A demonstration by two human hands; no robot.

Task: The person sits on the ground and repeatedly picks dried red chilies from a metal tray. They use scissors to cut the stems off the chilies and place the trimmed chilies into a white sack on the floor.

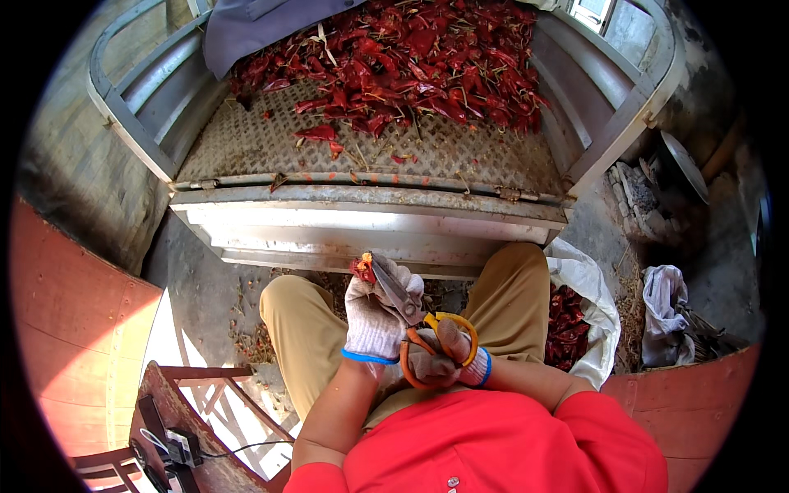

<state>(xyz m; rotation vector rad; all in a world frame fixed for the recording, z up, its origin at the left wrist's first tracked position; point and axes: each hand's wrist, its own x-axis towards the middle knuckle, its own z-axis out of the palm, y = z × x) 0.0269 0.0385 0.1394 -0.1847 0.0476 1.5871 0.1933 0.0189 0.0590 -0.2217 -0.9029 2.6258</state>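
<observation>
My left hand (pixel 376 314), in a white knit work glove with a blue cuff, grips a dried red chili pepper (pixel 362 269) whose torn end shows orange inside. My right hand (pixel 441 357), gloved too, has its fingers in the yellow and orange handles of a pair of scissors (pixel 400 297). The blades lie over my left glove, their tips beside the pepper; whether they are parted is hard to tell. Beyond my hands, a large heap of dried red chili peppers (pixel 394 68) covers the back of a metal cart bed (pixel 246 148).
The cart's lowered tailgate (pixel 370 225) hangs before my knees. At my right stands a white woven sack (pixel 595 308) holding red peppers. A wooden stool or chair (pixel 185 407) with black devices and a cable is at lower left. Stems and scraps litter the floor (pixel 253 333).
</observation>
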